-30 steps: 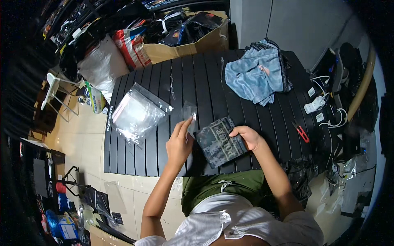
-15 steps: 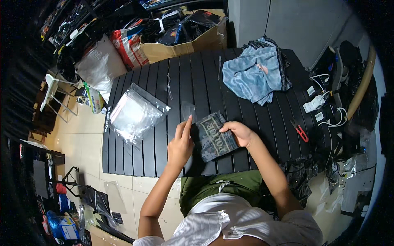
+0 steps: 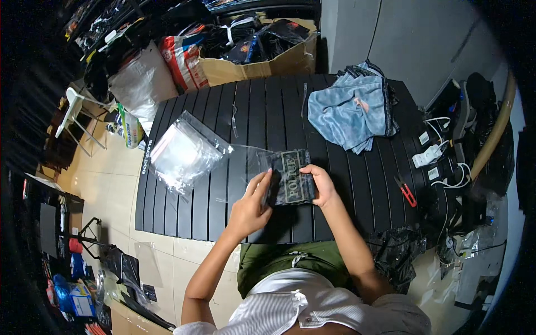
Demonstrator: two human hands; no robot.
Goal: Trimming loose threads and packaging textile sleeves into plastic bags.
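Observation:
A folded dark camouflage cloth with lettering lies at the near middle of the table, below my hands. My right hand grips its right edge, thumb on top and fingers out of sight beneath. At its left edge, a clear plastic bag spreads out to the left. My left hand is closed on the bag's edge by the cloth, fingertips pressed together there. The cloth's left edge seems to meet the bag's mouth; how far it sits inside I cannot tell.
A stack of clear bags lies on the slatted black table, left. Blue cloths are piled at the back right. Red-handled snips and a white power strip sit at the right. A cardboard box stands behind.
The cloth has turned more upright and shifted slightly right and up. The clear bag has come out flat at its left, with my left hand at its edge.

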